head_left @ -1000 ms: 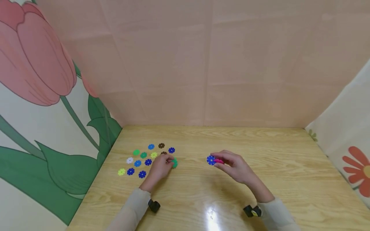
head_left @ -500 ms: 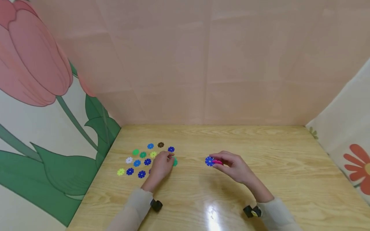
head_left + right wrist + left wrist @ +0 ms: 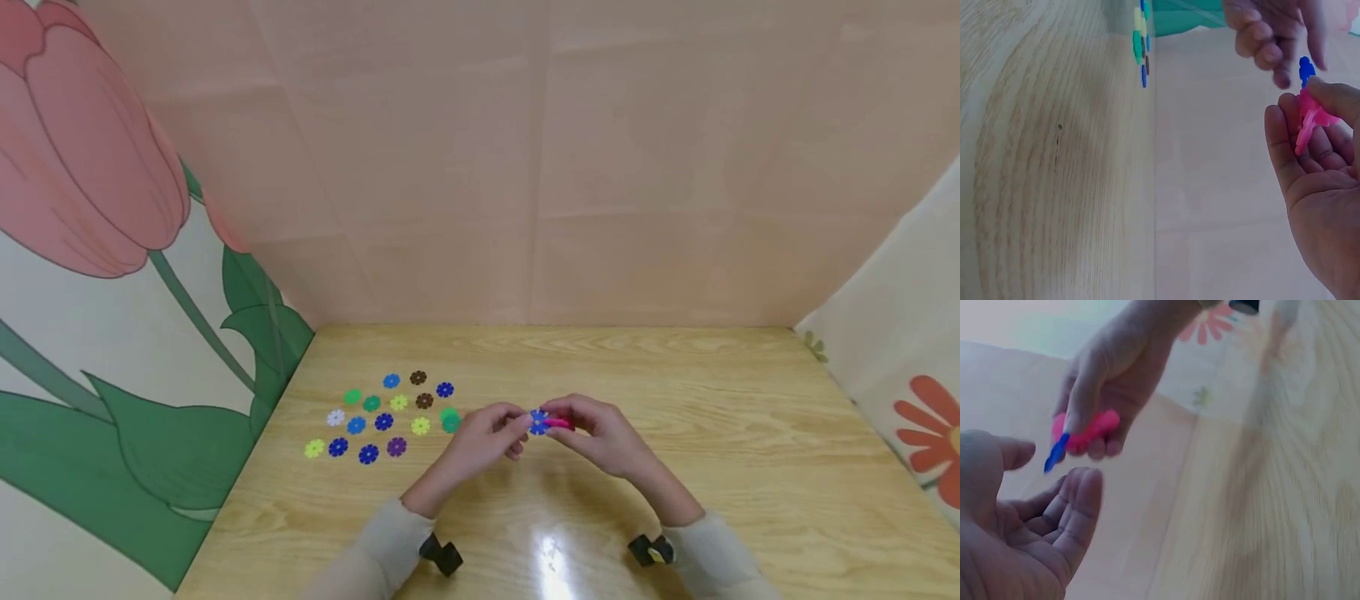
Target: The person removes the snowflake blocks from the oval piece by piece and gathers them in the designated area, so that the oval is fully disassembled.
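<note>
My right hand [image 3: 603,437] pinches pink notched snowflake discs [image 3: 1310,122] between thumb and fingers, held above the table. A blue snowflake disc [image 3: 537,422] is joined to the pink ones and sticks out toward the left. Close by on that side is my left hand [image 3: 483,437]. Its thumb and fingers [image 3: 1088,494] are spread around a gap, with the blue disc near their tips and nothing visibly held. In the left wrist view a small space shows between these fingertips and the blue disc.
Several loose snowflake discs lie on the wooden table to the left, among them a purple disc [image 3: 397,447], a white disc [image 3: 335,417] and overlapping green discs [image 3: 450,421]. A pink cloth backdrop [image 3: 525,167] rises behind the table. Printed flower cloths flank it.
My left hand has left the green discs and moved right, up to the blue disc. Purple, yellow and brown discs it covered now show. The right hand has shifted slightly left.
</note>
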`<state>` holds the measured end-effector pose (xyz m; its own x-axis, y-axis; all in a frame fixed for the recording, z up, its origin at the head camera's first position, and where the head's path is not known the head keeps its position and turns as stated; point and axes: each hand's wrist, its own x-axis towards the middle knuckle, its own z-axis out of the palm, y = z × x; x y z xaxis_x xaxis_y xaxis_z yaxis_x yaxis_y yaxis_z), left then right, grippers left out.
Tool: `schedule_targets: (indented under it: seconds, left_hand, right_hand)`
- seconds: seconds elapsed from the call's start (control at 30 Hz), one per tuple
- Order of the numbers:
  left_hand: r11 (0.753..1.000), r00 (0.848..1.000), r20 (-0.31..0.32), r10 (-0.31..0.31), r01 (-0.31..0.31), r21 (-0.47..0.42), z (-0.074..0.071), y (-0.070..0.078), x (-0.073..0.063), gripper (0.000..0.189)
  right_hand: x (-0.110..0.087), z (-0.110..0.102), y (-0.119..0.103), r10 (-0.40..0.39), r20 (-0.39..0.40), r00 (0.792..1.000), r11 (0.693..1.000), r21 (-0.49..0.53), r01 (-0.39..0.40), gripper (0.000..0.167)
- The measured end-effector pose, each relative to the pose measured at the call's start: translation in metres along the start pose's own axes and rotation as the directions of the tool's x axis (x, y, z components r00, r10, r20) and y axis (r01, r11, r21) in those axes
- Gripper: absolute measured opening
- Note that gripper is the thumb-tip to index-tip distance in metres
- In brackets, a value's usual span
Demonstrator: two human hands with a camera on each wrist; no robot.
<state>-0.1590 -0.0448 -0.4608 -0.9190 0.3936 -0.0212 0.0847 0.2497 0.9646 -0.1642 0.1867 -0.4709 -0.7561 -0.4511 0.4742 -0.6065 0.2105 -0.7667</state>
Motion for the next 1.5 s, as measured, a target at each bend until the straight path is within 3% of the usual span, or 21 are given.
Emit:
schedule_targets:
  seconds: [0.23,0.53,0.93,1.27,1.5]
  left_hand:
    - [0.987,1.0,0.0,-0.013,0.013,-0.159,0.012,0.003,0.006,0.023]
    - [0.976,0.999,0.007,-0.034,0.035,-0.213,0.017,0.006,0.009,0.016]
    - [0.966,0.997,-0.066,-0.043,0.024,-0.257,0.02,0.007,0.011,0.01]
    - [0.993,0.993,-0.117,-0.019,0.004,-0.12,0.019,0.006,0.006,0.011]
    - [0.999,0.997,-0.083,-0.006,0.009,0.036,-0.003,-0.004,0.0,0.012]
  right_hand:
    - [0.001,0.004,0.001,0.041,-0.005,0.999,0.999,0.022,-0.041,0.017]
    - [-0.001,0.005,0.004,0.029,-0.025,0.999,0.999,0.041,-0.028,0.02]
    - [0.0,0.01,0.003,-0.038,-0.06,0.997,0.997,0.064,0.042,0.023]
    - [0.001,0.009,0.002,-0.102,-0.023,0.995,0.995,0.006,0.102,0.027]
    - [-0.002,-0.002,-0.001,0.006,-0.048,0.999,0.999,-0.044,-0.008,0.019]
